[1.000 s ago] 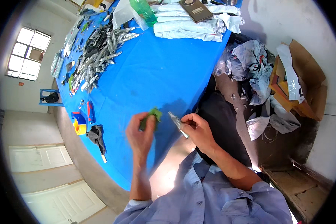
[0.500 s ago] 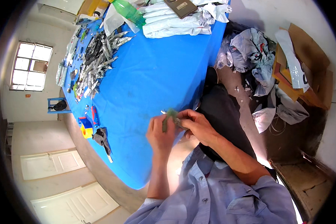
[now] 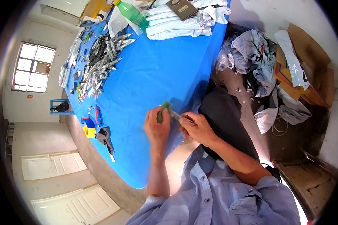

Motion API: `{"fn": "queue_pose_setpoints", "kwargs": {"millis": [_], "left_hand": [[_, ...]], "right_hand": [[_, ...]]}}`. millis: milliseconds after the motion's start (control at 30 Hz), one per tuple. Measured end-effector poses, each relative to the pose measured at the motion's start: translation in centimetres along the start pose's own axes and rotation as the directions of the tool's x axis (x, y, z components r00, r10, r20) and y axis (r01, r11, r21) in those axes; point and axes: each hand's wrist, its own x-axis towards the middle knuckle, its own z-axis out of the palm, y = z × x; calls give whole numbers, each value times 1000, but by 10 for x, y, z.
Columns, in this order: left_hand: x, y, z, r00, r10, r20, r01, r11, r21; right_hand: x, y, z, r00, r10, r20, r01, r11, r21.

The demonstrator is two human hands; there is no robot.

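Observation:
My left hand (image 3: 156, 124) is closed on a green cloth-like piece (image 3: 163, 113), which pokes out between thumb and fingers. In my right hand (image 3: 199, 129) is a slender grey, shiny stick-like thing (image 3: 176, 115), pinched between thumb and fingers. Its far end reaches the green piece; whether the green piece wraps round that end I cannot tell. Both hands are above the near edge of the table with the blue cover (image 3: 150, 71). Farther left on it lies a heap of silvery, slender wrapped pieces (image 3: 101, 62).
A blue and yellow tape dispenser (image 3: 88, 129) and a dark cloth (image 3: 104, 138) lie along the left table edge. At the back are a green bottle (image 3: 133, 15), white plastic packages (image 3: 176, 30) and a flat brown device (image 3: 182, 9). On the floor at right are plastic bags (image 3: 253, 52) and a cardboard box (image 3: 319, 75).
My hands have moved apart, the left one a little to the left. More of the slender grey thing now shows between them. The view has shifted slightly.

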Motion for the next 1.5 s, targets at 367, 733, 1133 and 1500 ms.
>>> {"fn": "queue_pose_setpoints", "kwargs": {"millis": [367,733,1133,1500], "left_hand": [[4,-3,-22,965,-262,-13,257,953,-161],[-16,24,-3,996,-58,66,58,998,-1],[3,-9,8,960,-278,-28,271,951,-149],[-6,11,-17,939,-345,5,337,913,-229]], "right_hand": [[-3,-3,3,998,8,-55,-10,1000,-22],[-1,4,-6,999,27,-42,-27,1000,1],[3,9,-10,1000,-19,12,18,999,47],[0,16,-9,985,-166,-39,169,983,75]]}}
